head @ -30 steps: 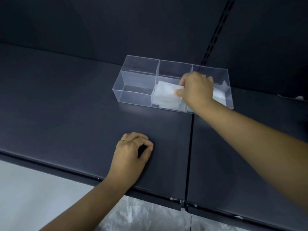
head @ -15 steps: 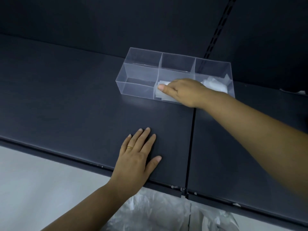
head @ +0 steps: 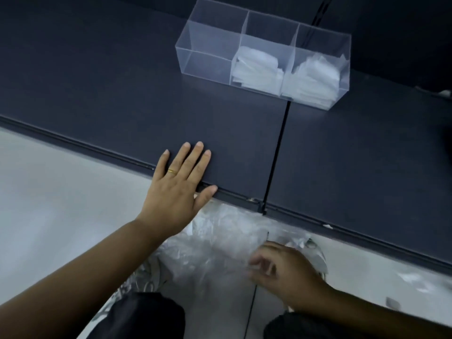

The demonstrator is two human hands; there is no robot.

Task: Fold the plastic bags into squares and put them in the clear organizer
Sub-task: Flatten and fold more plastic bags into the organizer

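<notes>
The clear organizer [head: 208,52] stands at the back of the dark shelf [head: 110,77]. Its left compartment is empty. A folded white bag [head: 256,67] lies in the middle compartment, and more folded bags [head: 310,77] fill the right one. My left hand [head: 178,189] rests flat on the shelf's front edge, fingers straight. Below the shelf, my right hand [head: 283,270] is over a heap of loose clear plastic bags [head: 220,241] on the floor. Its fingers are curled and blurred, so I cannot make out a grip.
A narrow seam [head: 276,152] splits the shelf into two panels. The pale floor [head: 49,204] lies in front of the shelf. My dark-trousered knees [head: 141,316] and a shoe [head: 146,277] are beside the heap. Small white scraps [head: 415,280] lie on the floor at right.
My right hand left the organizer's middle compartment, leaving the folded bag there, and dropped to the bag heap. My left hand slid back to the shelf edge. The view tilted down.
</notes>
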